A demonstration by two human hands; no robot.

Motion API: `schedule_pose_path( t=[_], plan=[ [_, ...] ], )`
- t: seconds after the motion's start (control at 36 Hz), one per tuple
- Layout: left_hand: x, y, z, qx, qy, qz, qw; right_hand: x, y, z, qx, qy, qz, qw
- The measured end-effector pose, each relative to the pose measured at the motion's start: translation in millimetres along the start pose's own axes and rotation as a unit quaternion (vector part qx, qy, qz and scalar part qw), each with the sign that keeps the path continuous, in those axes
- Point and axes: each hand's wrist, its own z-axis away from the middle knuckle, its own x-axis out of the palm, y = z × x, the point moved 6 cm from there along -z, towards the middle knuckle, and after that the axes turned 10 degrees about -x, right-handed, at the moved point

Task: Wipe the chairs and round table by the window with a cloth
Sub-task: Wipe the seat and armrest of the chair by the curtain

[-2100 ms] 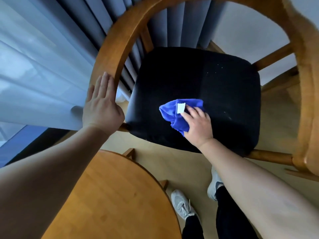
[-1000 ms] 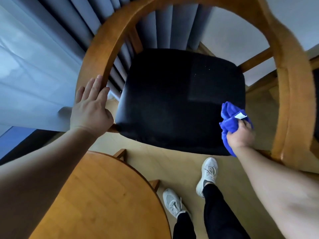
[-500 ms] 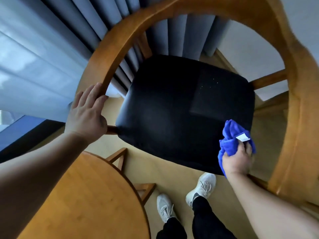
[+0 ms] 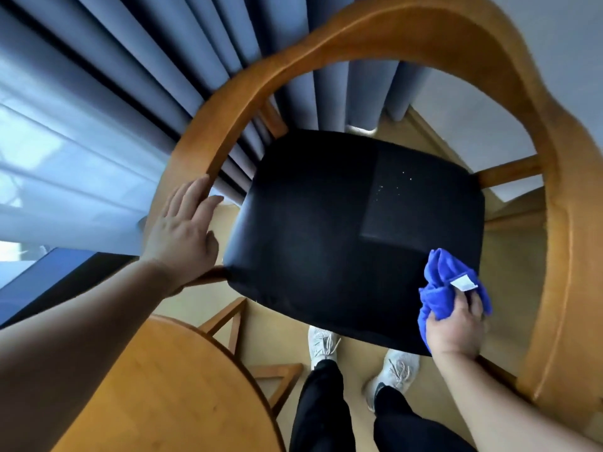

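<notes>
A wooden armchair with a curved rail [image 4: 326, 44] and a black padded seat [image 4: 326, 230] fills the middle of the head view. My right hand [image 4: 456, 327] grips a bunched blue cloth [image 4: 440, 282] with a white tag at the seat's front right corner. My left hand [image 4: 186, 233] rests with straight fingers on the left end of the chair's curved armrest. The round wooden table [image 4: 163, 393] lies at the lower left, under my left forearm.
Blue-grey curtains [image 4: 163, 76] and a sheer curtain [image 4: 65, 158] hang close behind and left of the chair. My feet in white shoes [image 4: 323, 344] stand on the light wooden floor between table and chair. A white wall is at the upper right.
My right hand has carried the cloth from the seat's middle to its front right corner. My left hand stays on the armrest. The view has shifted slightly.
</notes>
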Motion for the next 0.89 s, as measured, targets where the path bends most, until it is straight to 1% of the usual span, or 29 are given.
schedule_pose_path(
  t=[0.06, 0.11, 0.19, 0.22, 0.31, 0.36, 0.44, 0.53, 0.58, 0.64, 0.67, 0.72, 0.75, 0.81, 0.89],
  plan=[
    [-8, 8, -28, 0.041, 0.029, 0.033, 0.998, 0, 0, -3, 0.014, -0.010, 0.002, 1.000],
    [-15, 18, -59, 0.089, 0.049, 0.023, 0.995, 0, -1, -7, 0.022, -0.027, 0.006, 0.999],
    [-25, 30, -106, 0.127, 0.061, 0.000, 0.990, -5, -8, -15, 0.032, -0.036, 0.002, 0.999],
    [-25, 33, -122, 0.142, 0.060, -0.009, 0.988, -7, -15, -18, 0.015, -0.031, 0.003, 0.999],
    [-23, 40, -159, 0.171, 0.029, -0.033, 0.984, -15, -50, -32, -0.074, -0.009, 0.000, 0.997],
    [-21, 45, -170, 0.179, 0.013, -0.038, 0.983, -17, -82, -45, -0.122, 0.000, 0.004, 0.993],
    [-21, 48, -174, 0.178, 0.016, -0.041, 0.983, -9, -129, -66, -0.191, 0.001, 0.015, 0.981],
    [-21, 46, -177, 0.183, 0.026, -0.043, 0.982, 11, -171, -78, -0.269, -0.020, 0.026, 0.963],
    [-21, 48, -176, 0.191, 0.028, -0.048, 0.980, 27, -200, -83, -0.317, -0.043, 0.056, 0.946],
    [-20, 48, -174, 0.196, 0.027, -0.044, 0.979, 46, -225, -84, -0.362, -0.104, 0.103, 0.920],
    [-20, 48, -175, 0.197, 0.029, -0.043, 0.979, 55, -234, -82, -0.380, -0.141, 0.126, 0.905],
    [-19, 47, -176, 0.198, 0.032, -0.042, 0.979, 72, -240, -79, -0.376, -0.212, 0.155, 0.889],
    [-19, 47, -177, 0.197, 0.035, -0.043, 0.979, 74, -239, -78, -0.371, -0.220, 0.157, 0.888],
    [-17, 45, -177, 0.198, 0.036, -0.044, 0.979, 72, -237, -78, -0.380, -0.211, 0.158, 0.887],
    [-16, 42, -178, 0.194, 0.036, -0.042, 0.979, 69, -233, -82, -0.415, -0.212, 0.175, 0.868]
  ],
)
